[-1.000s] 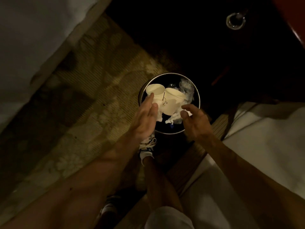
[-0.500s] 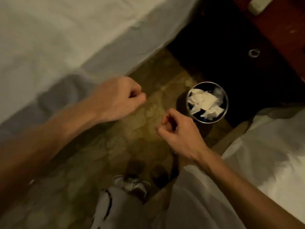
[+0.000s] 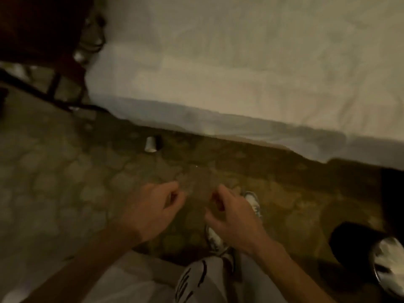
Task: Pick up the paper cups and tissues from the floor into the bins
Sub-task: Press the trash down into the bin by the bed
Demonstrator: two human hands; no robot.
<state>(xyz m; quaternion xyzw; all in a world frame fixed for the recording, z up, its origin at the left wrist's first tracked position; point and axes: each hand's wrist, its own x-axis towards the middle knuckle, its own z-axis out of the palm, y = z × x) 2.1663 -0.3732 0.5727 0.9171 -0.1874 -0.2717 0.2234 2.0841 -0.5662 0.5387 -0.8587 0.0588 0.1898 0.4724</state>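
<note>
White paper cup point(image 3: 150, 144) sits on the patterned carpet point(image 3: 65, 182) near the bed point(image 3: 240, 73), well apart from both hands. Left hand point(image 3: 150, 212) and right hand point(image 3: 234, 217) hover loosely curled, holding nothing. The bin point(image 3: 379, 278), far right, holds white litter

one paper cup point(image 3: 150, 144), one bin point(image 3: 376, 274), two hands point(image 3: 150, 212) point(image 3: 234, 217)

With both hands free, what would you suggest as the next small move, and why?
Probably reach the left hand forward to the paper cup on the floor by the bed. Both that hand and the right hand hold nothing, the cup sits ahead on their left, and it is not yet in the bin.
</note>
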